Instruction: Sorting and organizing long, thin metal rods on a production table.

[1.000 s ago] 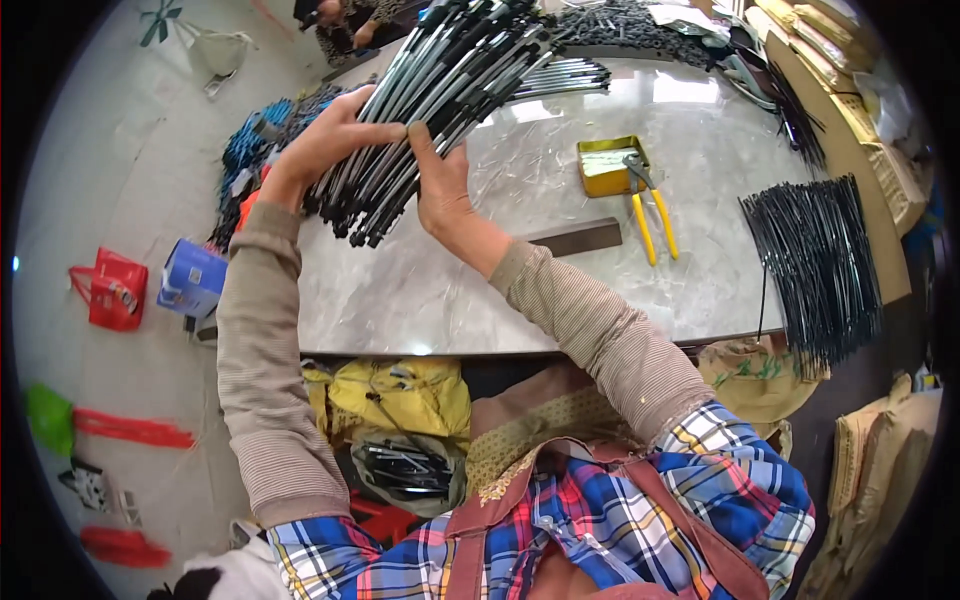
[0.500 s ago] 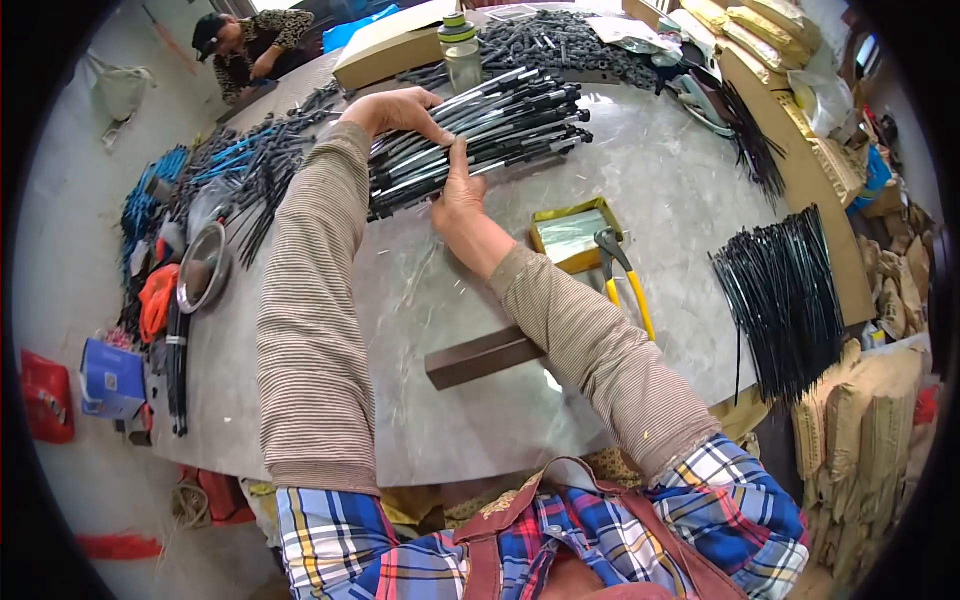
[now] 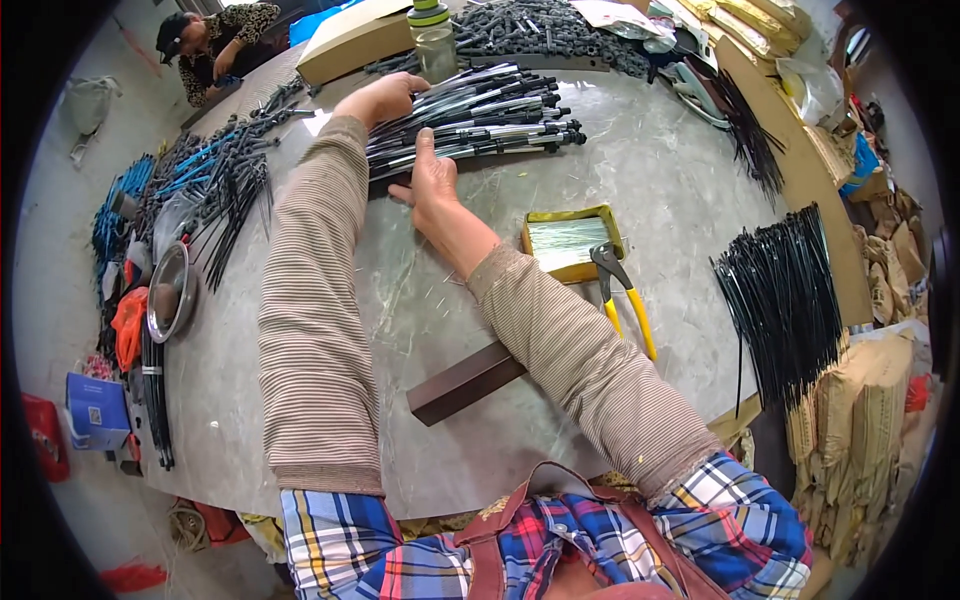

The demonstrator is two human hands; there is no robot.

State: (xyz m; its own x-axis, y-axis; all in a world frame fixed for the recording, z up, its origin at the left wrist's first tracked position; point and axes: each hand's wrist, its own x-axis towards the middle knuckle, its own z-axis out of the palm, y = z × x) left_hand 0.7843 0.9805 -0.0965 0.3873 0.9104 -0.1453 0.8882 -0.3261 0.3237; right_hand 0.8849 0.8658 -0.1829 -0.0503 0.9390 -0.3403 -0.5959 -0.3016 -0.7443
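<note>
A thick pile of thin black-and-silver rods (image 3: 500, 112) with black end fittings lies across the far middle of the table. My left hand (image 3: 380, 100) is closed over the far left part of this pile, some fingers hidden behind it. Against the pile's near edge rests my right hand (image 3: 434, 188), thumb stretched up over the rods and a finger pointing left, apart from the thumb. Nearer me are a yellow-rimmed tin (image 3: 574, 268) of thin silvery pins, pincers with yellow handles (image 3: 640, 318) leaning at its corner, and a dark brown bar (image 3: 462, 384) by my right sleeve.
Black rods lie in a dense row (image 3: 780, 305) at the right edge. Dark fittings (image 3: 540, 30) heap at the back beside a green-lidded bottle (image 3: 434, 45) and a cardboard box (image 3: 350, 42). A metal bowl (image 3: 172, 290) stands left. Another person (image 3: 215, 45) sits far left.
My right hand has shifted left along the pile, and its thumb has come away from my left thumb. The rods now lie flatter and more level. My view has moved slightly.
</note>
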